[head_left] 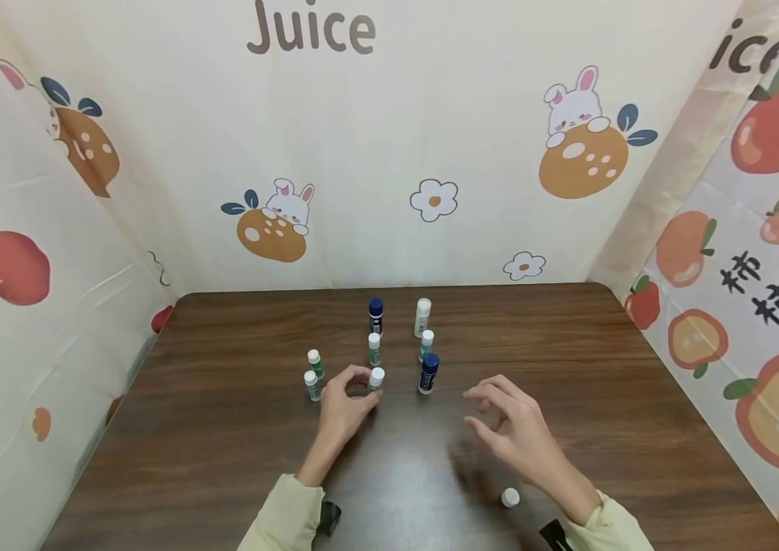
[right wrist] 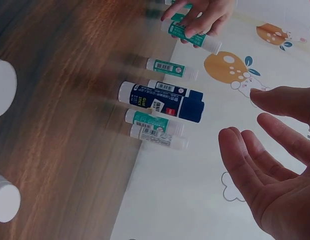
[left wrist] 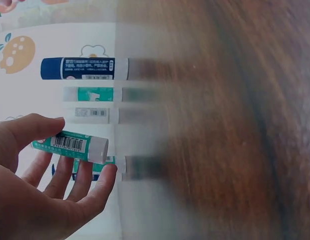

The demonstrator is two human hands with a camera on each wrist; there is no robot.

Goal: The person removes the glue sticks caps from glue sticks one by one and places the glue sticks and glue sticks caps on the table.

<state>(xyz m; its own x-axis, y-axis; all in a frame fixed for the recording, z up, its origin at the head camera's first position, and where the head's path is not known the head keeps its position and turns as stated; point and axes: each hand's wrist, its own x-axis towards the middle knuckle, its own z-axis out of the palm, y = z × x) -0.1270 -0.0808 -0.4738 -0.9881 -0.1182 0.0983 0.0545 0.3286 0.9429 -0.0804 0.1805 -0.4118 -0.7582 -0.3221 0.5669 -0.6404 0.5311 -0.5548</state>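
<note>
If the near navy-capped stick [head_left: 428, 375] is the reference, a white-topped piece [head_left: 510, 498] sits nearest, front-right of it. Right hand [head_left: 516, 432]: right of reference, fingers loosely bent, thumb apart. Left hand [head_left: 344, 413]: left of reference, thumb and fingers pinching the green glue stick [head_left: 376, 378], which is just left of reference; can't tell if its base touches the table [head_left: 224, 459]. Two white-capped sticks [head_left: 312, 386] stand farther left. Behind reference: two green sticks [head_left: 374, 351], then a white stick [head_left: 422, 318] and a far navy-capped stick [head_left: 376, 316].
</note>
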